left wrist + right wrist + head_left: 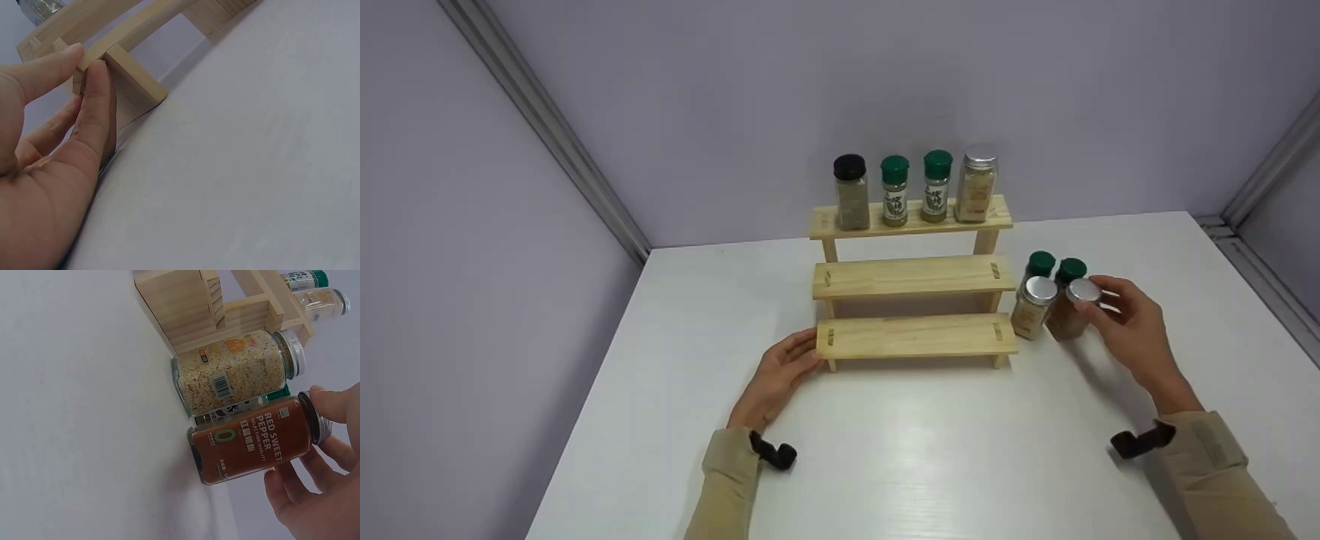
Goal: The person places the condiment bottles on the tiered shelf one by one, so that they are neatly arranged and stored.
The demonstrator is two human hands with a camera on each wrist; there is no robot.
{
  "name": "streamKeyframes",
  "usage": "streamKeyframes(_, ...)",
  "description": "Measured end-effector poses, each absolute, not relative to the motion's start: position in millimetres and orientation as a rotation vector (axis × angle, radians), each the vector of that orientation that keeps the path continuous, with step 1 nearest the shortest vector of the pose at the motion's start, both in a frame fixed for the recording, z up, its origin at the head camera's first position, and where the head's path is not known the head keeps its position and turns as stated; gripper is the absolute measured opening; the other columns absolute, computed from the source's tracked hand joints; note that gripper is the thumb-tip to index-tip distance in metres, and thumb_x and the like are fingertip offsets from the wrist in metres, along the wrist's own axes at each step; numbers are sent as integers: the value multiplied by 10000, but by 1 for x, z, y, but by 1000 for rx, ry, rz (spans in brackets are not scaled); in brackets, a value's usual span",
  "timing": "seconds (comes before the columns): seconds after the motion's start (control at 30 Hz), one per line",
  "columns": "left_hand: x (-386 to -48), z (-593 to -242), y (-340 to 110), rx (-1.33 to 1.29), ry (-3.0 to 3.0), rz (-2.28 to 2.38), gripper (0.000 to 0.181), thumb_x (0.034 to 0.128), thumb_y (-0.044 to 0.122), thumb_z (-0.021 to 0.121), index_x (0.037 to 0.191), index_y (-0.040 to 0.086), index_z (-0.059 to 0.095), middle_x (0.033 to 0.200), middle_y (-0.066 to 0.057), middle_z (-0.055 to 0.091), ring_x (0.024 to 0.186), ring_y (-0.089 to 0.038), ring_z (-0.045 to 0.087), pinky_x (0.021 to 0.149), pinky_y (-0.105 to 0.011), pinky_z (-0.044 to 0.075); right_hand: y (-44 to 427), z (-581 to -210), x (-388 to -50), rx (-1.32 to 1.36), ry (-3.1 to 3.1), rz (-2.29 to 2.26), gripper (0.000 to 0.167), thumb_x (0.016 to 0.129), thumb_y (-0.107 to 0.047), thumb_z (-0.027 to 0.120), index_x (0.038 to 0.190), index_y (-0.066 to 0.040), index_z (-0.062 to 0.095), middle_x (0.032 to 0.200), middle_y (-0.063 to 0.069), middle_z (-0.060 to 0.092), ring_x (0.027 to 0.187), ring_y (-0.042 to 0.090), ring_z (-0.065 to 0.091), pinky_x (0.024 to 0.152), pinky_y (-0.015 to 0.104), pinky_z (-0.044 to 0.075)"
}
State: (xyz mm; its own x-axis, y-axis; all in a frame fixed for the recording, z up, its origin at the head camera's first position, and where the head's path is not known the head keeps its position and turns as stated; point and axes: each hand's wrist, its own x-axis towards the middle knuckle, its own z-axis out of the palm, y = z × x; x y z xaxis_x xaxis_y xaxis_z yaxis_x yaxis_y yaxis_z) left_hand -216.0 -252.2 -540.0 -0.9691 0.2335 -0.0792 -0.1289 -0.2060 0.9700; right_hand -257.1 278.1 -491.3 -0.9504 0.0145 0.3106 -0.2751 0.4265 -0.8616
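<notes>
A three-step wooden rack [915, 337] stands on the white table, its top step carrying a row of spice jars. At the left end of the lowest step, my left hand [776, 379] holds the board, thumb [53, 70] on top and fingers lower down. To the right of the rack, my right hand [1136, 330] grips a red sweet pepper jar [253, 441] by its silver lid, thumb on one side and fingers on the other. Beside it stands a silver-lidded jar of pale granules [233, 371]. Two green-capped jars [1040, 264] are behind these, partly hidden.
On the top step stand a black-capped jar [852, 199], two green-capped bottles [895, 195] and a silver-lidded jar [976, 187]. A pale wall [735, 112] rises behind the rack. Metal framing [547, 135] runs down the left corner.
</notes>
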Motion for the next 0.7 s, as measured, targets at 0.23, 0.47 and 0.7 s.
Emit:
streamKeyframes(0.23,-217,-541,-252,121,1819,2274,623,1054,112,701,1601,-6,426,1596,-214,485,1404,-239,563,1163,-337,518,280,-492,-257,214,-2416,1561,511,1045,-194,730,1473,7,534,1383,-30,576,1260,-5,537,1021,36,465)
streamKeyframes(0.47,-219,-541,-252,143,1818,2287,624,1043,137,721,1587,-4,449,1589,-208,499,1412,-251,560,1175,-348,511,283,-492,-260,228,-2497,1524,550,1066,-244,701,1542,-37,517,1473,74,541,1242,-20,511,998,2,435)
streamKeyframes(0.7,-218,-543,-252,140,1821,2273,613,1048,132,714,1586,-2,453,1587,-213,499,1406,-249,567,1177,-346,509,285,-492,-257,271,-2527,1493,534,1073,-257,690,1537,-43,534,1437,-14,561,1210,-81,516,990,-1,432)
